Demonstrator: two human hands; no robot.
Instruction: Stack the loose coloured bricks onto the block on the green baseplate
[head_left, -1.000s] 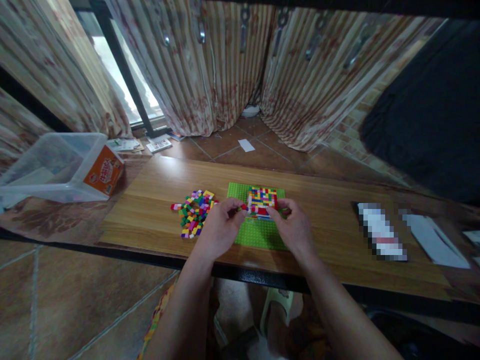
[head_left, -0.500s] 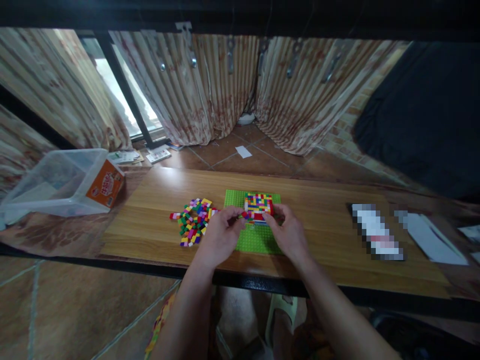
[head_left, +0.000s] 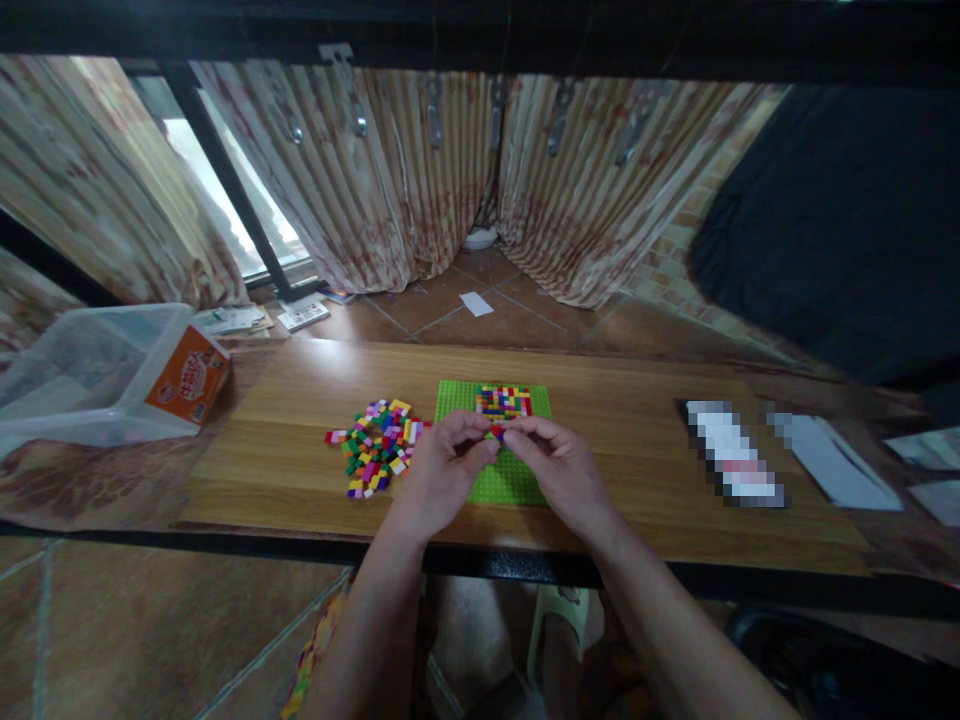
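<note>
The left hand and the right hand meet fingertip to fingertip, each with thumb and forefinger drawn narrow around a few small bricks, where red, green and purple show; the bricks are mostly covered, so how they join cannot be told. The many-coloured brick block lies straight beyond these joined fingertips, on the side away from the body, with its near edge hidden behind the fingers. What shows of the block is longer from side to side, running roughly along the line from one hand to the other, while the forearms reach toward it from below. Its left end lies ahead of the left fingertips and its right end ahead of the right ones, so neither hand is clearly nearer; whether any finger touches it cannot be made out. Under the fingertips and the block spreads the green baseplate, with bare studs on the near side, between the two palms. Just beside the left hand, on its outer side, a loose brick pile lies on the wooden tabletop. Well out from the right hand lies a pixelated flat object.
</note>
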